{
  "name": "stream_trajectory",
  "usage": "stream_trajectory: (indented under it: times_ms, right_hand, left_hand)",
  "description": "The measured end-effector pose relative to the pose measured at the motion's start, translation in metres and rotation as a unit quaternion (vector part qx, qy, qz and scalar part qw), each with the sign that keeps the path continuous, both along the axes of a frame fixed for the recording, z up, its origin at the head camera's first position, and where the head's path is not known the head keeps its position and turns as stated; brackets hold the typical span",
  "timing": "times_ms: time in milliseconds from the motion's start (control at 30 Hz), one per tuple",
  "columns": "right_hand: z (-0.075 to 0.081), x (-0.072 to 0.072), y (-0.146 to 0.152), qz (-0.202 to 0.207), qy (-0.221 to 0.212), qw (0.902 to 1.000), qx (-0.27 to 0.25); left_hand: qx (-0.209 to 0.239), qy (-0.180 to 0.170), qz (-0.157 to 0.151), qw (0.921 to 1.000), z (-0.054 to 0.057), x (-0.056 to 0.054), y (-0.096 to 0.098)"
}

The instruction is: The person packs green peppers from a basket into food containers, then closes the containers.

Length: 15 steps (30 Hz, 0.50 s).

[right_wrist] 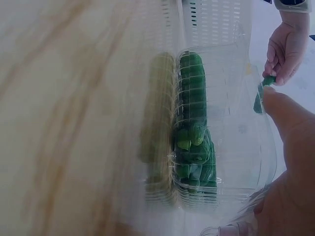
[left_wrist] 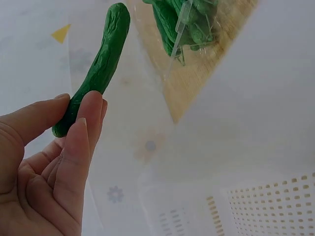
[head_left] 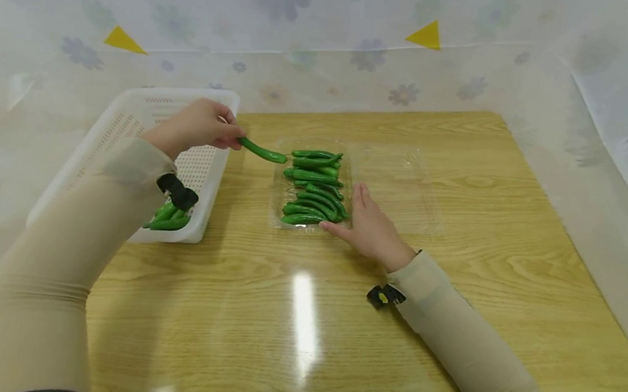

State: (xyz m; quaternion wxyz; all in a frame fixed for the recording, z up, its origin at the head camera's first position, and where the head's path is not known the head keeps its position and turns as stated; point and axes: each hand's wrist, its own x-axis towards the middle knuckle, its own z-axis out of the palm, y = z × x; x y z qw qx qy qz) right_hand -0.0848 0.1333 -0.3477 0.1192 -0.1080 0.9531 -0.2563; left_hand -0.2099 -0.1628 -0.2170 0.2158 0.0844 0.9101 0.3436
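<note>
My left hand (head_left: 203,127) pinches one end of a long green pepper (head_left: 264,152) between thumb and fingers, beside the basket. The pepper's free end points right, toward a clear plastic box (head_left: 279,196). In the left wrist view this pepper (left_wrist: 110,46) stands tilted up from the fingertips. Inside the box, green peppers (head_left: 315,176) lie crosswise in a column from back to front. My right hand (head_left: 375,228) rests at the box's near right corner, straight fingers along the right side and thumb at the front. The right wrist view shows that thumb (right_wrist: 290,120) at the box rim.
A white perforated basket (head_left: 217,179) stands at the table's left, with several green peppers (head_left: 171,217) in its near corner, partly behind my left arm. The box's clear lid (head_left: 398,187) lies folded open to the right on the wooden table (head_left: 488,234). Patterned sheeting (head_left: 329,68) surrounds the table.
</note>
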Motion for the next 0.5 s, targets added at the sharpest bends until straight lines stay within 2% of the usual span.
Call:
stream_trajectory:
  times_ms: [267, 500]
  right_hand:
    - [0.000, -0.001, -0.003, 0.007, 0.005, 1.0000, 0.005]
    - [0.000, -0.001, -0.004, 0.008, 0.006, 0.9999, 0.004]
  left_hand:
    - [0.006, 0.008, -0.010, 0.9999, -0.013, -0.003, 0.017]
    - [0.021, 0.015, -0.023, 0.9994, -0.019, -0.005, 0.037]
